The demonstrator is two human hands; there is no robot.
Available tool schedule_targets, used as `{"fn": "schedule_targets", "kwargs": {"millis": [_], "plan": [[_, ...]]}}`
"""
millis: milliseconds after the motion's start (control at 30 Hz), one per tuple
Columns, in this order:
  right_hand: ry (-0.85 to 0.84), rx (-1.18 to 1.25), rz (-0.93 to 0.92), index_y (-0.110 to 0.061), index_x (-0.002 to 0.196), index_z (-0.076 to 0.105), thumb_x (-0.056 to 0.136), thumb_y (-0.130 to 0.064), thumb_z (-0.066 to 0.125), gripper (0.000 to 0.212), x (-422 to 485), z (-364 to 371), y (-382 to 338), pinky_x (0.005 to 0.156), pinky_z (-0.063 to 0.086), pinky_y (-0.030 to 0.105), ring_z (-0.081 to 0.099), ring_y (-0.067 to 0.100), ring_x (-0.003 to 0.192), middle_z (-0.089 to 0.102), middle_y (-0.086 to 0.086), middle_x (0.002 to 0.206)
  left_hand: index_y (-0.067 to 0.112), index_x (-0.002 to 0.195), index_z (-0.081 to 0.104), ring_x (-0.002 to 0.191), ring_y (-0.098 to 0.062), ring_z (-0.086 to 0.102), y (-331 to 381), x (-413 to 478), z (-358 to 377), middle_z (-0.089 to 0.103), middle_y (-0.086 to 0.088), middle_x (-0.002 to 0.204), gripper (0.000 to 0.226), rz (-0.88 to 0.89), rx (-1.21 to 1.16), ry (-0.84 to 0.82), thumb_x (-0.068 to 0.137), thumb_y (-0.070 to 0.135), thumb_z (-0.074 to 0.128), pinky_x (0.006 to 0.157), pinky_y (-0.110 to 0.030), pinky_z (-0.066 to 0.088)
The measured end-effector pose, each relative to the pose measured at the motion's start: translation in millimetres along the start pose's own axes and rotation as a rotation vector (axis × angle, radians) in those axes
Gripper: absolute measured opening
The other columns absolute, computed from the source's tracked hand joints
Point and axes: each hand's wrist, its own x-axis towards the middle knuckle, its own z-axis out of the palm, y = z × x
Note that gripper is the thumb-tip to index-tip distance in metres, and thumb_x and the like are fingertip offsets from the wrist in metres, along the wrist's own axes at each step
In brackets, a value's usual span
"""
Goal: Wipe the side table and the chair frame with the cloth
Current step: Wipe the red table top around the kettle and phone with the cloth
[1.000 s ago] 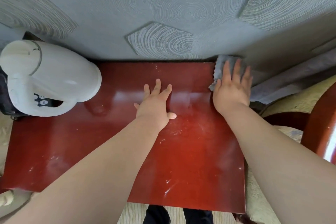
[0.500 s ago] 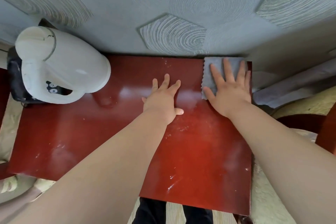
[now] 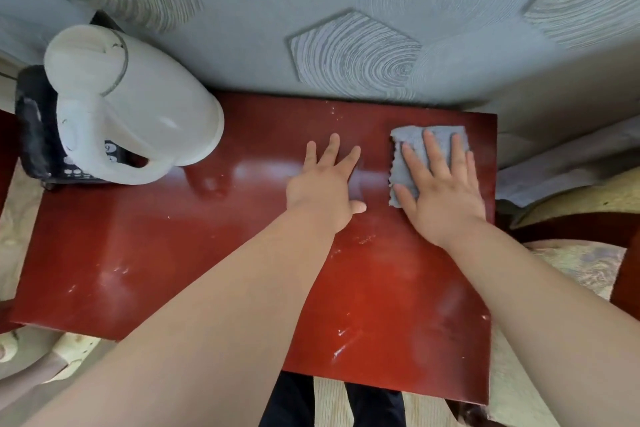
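Observation:
The side table (image 3: 173, 253) has a glossy red-brown top with pale dusty smears. A grey cloth (image 3: 405, 163) lies flat near its far right corner. My right hand (image 3: 440, 191) presses flat on the cloth with fingers spread, covering most of it. To the left of the cloth my left hand (image 3: 325, 187) rests palm-down on the bare tabletop, fingers apart, holding nothing. Part of the red-brown chair frame (image 3: 627, 274) shows at the right edge.
A white kettle (image 3: 135, 114) stands on the table's far left corner, beside a dark telephone (image 3: 34, 135). A grey patterned wall (image 3: 346, 28) backs the table. A cushioned chair seat (image 3: 575, 263) lies to the right. My legs show below the near edge.
My right hand has slid the cloth from the table's far right edge inward and toward me, onto the tabletop. My left hand has stayed flat in the same place.

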Motion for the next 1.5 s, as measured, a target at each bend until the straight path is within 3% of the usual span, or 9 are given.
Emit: {"fn": "schedule_targets", "kwargs": {"millis": [100, 233, 500, 767, 1000, 1167, 1300, 1400, 1500], "plan": [[-0.001, 0.043, 0.212, -0.039, 0.163, 0.004, 0.098, -0.067, 0.023, 0.073, 16, -8, 26, 0.125, -0.002, 0.060, -0.011, 0.048, 0.153, -0.008, 0.004, 0.172, 0.051, 0.160, -0.003, 0.160, -0.026, -0.010, -1, 3, 1, -0.017, 0.015, 0.171, 0.102, 0.003, 0.002, 0.004, 0.087, 0.068, 0.066, 0.100, -0.057, 0.050], [0.028, 0.094, 0.283, -0.038, 0.163, 0.004, 0.098, -0.062, 0.022, 0.071, 16, -4, 3, 0.123, 0.000, 0.065, -0.009, 0.052, 0.152, -0.010, 0.009, 0.172, 0.050, 0.160, -0.006, 0.159, -0.027, -0.011, -1, 3, 4, -0.020, 0.014, 0.170, 0.102, -0.001, 0.020, -0.017, 0.089, 0.067, 0.065, 0.101, -0.059, 0.049], [0.041, -0.011, -0.237, -0.039, 0.163, 0.018, 0.098, -0.065, 0.029, 0.071, -45, 16, 0, 0.126, 0.006, 0.060, -0.002, 0.045, 0.156, 0.008, 0.004, 0.173, 0.052, 0.159, -0.005, 0.159, -0.027, -0.009, -2, 4, 3, -0.018, 0.015, 0.171, 0.103, 0.009, 0.022, -0.007, 0.087, 0.067, 0.067, 0.105, -0.061, 0.046], [0.088, 0.167, 0.293, -0.025, 0.161, 0.024, 0.096, -0.058, 0.032, 0.074, -9, 4, 6, 0.125, 0.000, 0.061, -0.004, 0.051, 0.153, 0.003, 0.011, 0.172, 0.052, 0.159, -0.003, 0.160, -0.027, -0.007, -2, 4, 3, -0.017, 0.015, 0.171, 0.103, 0.010, 0.023, 0.008, 0.087, 0.067, 0.068, 0.104, -0.054, 0.045], [0.083, 0.048, -0.263, -0.033, 0.164, 0.015, 0.100, -0.053, 0.034, 0.069, -71, 29, -39, 0.126, 0.005, 0.059, -0.008, 0.042, 0.157, 0.004, 0.005, 0.173, 0.052, 0.160, 0.000, 0.160, -0.027, -0.007, -3, 2, 2, -0.015, 0.015, 0.172, 0.098, 0.028, 0.001, 0.020, 0.090, 0.060, 0.068, 0.111, -0.055, 0.040], [0.104, 0.015, 0.033, -0.025, 0.163, 0.024, 0.097, -0.052, 0.036, 0.072, -61, 29, 27, 0.124, 0.011, 0.063, 0.004, 0.050, 0.154, 0.015, 0.012, 0.171, 0.053, 0.160, 0.001, 0.160, -0.026, -0.007, -2, 2, 2, -0.015, 0.016, 0.172, 0.101, 0.009, -0.010, 0.018, 0.087, 0.064, 0.070, 0.110, -0.055, 0.041], [0.070, 0.075, 0.249, -0.027, 0.164, 0.008, 0.100, -0.052, 0.026, 0.071, -64, 25, 10, 0.125, -0.001, 0.059, -0.010, 0.047, 0.154, -0.003, 0.012, 0.172, 0.052, 0.160, 0.003, 0.160, -0.027, -0.005, -3, 2, 2, -0.012, 0.015, 0.172, 0.101, 0.021, -0.005, 0.029, 0.086, 0.065, 0.071, 0.108, -0.057, 0.042], [0.049, 0.115, 0.139, -0.035, 0.163, -0.001, 0.101, -0.055, 0.025, 0.070, -79, 28, -33, 0.125, -0.012, 0.055, -0.020, 0.041, 0.154, -0.014, 0.005, 0.172, 0.051, 0.160, 0.003, 0.160, -0.028, -0.004, -3, 2, 2, -0.011, 0.014, 0.172, 0.102, 0.025, 0.008, 0.038, 0.085, 0.066, 0.071, 0.108, -0.058, 0.041], [0.024, 0.078, -0.085, -0.035, 0.164, 0.002, 0.103, -0.058, 0.023, 0.069, -104, 40, -62, 0.126, -0.009, 0.055, -0.021, 0.039, 0.155, -0.010, 0.005, 0.173, 0.051, 0.161, 0.002, 0.160, -0.028, -0.005, -3, 0, 3, -0.012, 0.013, 0.173, 0.100, 0.031, 0.027, 0.040, 0.087, 0.066, 0.069, 0.109, -0.056, 0.041]]}}
